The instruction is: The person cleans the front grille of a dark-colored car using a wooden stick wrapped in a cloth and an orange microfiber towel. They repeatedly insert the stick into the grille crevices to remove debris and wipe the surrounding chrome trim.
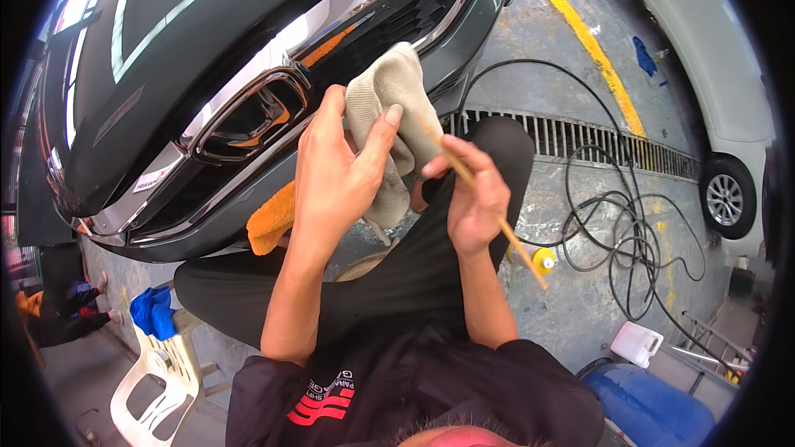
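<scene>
My left hand clamped a beige cloth, my right hand pinched a thin wooden stick, beside the car's chrome oval emblem.

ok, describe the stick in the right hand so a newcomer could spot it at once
Start at the dark car's front grille with its chrome emblem. Just below it, two hands meet over a beige cloth that the left hand holds. The right hand pinches a thin wooden stick, slanting down to the right; unlike the black hose nearby, it is straight and pale.
</scene>
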{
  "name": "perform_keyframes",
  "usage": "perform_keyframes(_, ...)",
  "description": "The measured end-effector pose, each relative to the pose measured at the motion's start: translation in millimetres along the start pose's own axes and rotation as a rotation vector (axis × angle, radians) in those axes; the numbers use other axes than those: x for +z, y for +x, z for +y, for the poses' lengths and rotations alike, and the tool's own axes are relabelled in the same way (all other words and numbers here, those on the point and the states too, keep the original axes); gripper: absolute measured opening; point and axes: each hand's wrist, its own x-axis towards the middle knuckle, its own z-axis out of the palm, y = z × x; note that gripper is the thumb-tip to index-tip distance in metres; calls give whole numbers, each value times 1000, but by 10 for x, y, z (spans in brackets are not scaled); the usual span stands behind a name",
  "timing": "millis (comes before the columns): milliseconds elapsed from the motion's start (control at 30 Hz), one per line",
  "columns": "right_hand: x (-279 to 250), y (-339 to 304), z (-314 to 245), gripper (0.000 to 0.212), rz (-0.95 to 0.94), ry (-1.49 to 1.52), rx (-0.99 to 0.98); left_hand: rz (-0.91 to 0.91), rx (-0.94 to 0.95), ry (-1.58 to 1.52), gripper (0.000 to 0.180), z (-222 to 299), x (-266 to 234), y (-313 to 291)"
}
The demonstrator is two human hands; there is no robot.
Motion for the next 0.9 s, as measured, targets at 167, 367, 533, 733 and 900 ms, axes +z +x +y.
perform_keyframes(167, -65, -106, 33, 37, 0, -42, 74, -93, -62, -35, 33, -81, 39, 137)
perform_keyframes(367, 105, 149, 84, 26, -8, 18, 224, -282, 181, 363, 64, -61, -89, 23)
perform_keyframes(533, 616, -103, 381, 21, 109, 341, 499, -350, 87, 754, 69, 23, -186, -181)
perform_keyframes(733, 1001, -81, 662, 19, 219, 522, 471, -115, 23, 792, 58, -233, -193, -349)
perform_keyframes(900, 980, -48, 782, 22, 171, 479, 469, -19, -46, 759, 57, -361, -144, -346)
